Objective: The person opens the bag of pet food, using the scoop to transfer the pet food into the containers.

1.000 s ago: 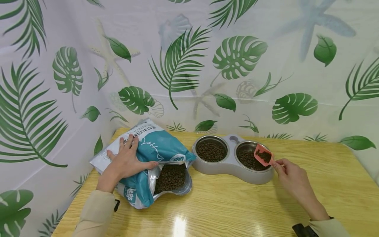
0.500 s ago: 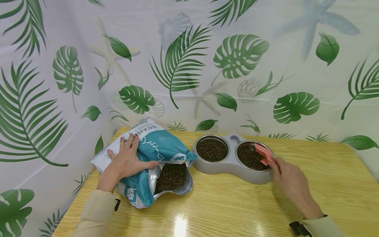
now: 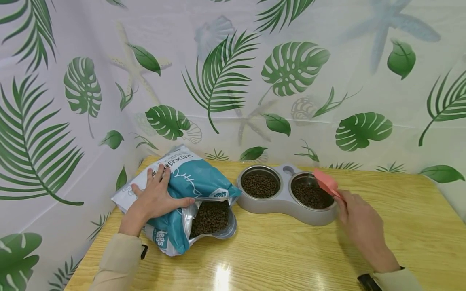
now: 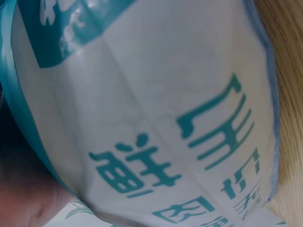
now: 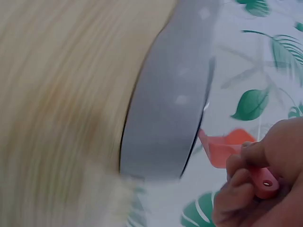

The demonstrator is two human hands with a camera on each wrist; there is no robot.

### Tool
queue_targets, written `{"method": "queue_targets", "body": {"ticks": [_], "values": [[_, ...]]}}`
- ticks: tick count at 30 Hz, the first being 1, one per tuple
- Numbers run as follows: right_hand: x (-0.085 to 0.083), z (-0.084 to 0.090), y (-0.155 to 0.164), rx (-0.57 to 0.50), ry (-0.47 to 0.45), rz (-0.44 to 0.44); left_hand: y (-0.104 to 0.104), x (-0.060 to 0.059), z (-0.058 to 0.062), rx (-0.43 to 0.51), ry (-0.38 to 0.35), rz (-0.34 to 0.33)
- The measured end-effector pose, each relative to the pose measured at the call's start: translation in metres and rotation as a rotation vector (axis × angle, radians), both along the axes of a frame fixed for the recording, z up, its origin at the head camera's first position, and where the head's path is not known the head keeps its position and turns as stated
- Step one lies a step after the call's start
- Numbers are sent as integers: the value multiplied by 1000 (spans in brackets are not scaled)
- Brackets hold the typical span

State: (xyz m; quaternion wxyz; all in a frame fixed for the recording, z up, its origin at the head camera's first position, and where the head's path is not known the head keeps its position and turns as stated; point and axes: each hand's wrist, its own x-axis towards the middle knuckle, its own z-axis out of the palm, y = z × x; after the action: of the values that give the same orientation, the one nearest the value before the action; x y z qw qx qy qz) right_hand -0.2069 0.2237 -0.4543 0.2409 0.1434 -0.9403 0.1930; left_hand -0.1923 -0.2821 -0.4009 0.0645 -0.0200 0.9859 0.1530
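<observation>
My right hand (image 3: 360,226) grips the handle of a pink scoop (image 3: 325,182). The scoop is tipped on its side over the right rim of a steel bowl (image 3: 307,194) holding brown kibble; its inside is hidden in the head view. In the right wrist view, fingers and thumb curl round the scoop's handle (image 5: 262,182). My left hand (image 3: 156,196) lies spread on a teal and white pet food bag (image 3: 204,178), its thumb near the torn opening. Kibble (image 3: 211,218) shows inside the bag's mouth. The left wrist view is filled mostly by the bag's printed side (image 4: 142,104).
A grey double-bowl stand (image 3: 278,206) carries the right bowl and a second bowl (image 3: 260,184), also with kibble. The bag's mouth lies close to the stand's left end. Behind the wooden table (image 3: 276,254) hangs a leaf-patterned cloth (image 3: 233,141).
The scoop has turned from level, with kibble in it, to tipped on its side over the right bowl, and has risen slightly. My left hand and the bag have stayed put.
</observation>
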Motion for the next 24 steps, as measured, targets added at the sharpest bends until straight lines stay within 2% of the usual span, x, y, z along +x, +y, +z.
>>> {"method": "queue_targets", "body": {"ticks": [2,5,8,10,12,16,21,24], "values": [[3,4,-5,-147,-151,27,0,0,0,-3,1,-1],[7,13,-14,-400,-467,103,-1,0,-1,-5,2,0],[12,20,-26,-611,-755,218,-1,0,-1,-3,0,0],[17,23,-35,-700,-896,311,-2,0,-2,-1,-2,0],[22,25,-46,-742,-985,403,-2,0,-2,1,-1,0],[32,25,-71,-721,-1090,537,-2,0,-2,4,4,3],[40,17,-101,-695,-1185,593,-1,0,-1,5,6,5],[44,11,-115,-698,-1223,596,-1,0,-2,2,5,1]]}}
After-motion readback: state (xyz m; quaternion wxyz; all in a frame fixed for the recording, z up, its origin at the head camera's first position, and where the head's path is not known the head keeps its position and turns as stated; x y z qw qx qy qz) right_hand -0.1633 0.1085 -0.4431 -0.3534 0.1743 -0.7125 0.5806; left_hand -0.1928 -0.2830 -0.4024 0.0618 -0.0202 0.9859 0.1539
